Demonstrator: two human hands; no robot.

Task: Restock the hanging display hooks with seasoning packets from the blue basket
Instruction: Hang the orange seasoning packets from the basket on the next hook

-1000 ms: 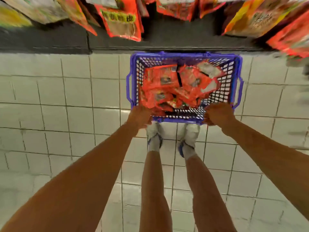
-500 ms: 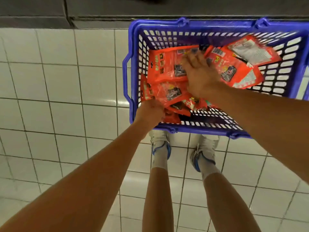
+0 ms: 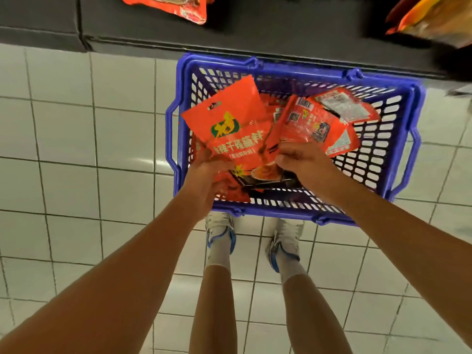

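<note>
A blue plastic basket stands on the tiled floor in front of my feet, with several red seasoning packets lying in it. I hold one red seasoning packet lifted above the basket's left half, its front with green logo facing me. My left hand grips its lower left edge. My right hand pinches its lower right part; the fingertips are hidden under the packet. Ends of hanging packets show at the top.
A dark display base runs along the top, just behind the basket. More hanging packets show at the top right. White floor tiles spread to the left and right of the basket. My shoes stand right before the basket.
My right hand came back from the pile and now holds a packet together with my left hand. That packet has been lifted and turned face up. The view pulled back slightly.
</note>
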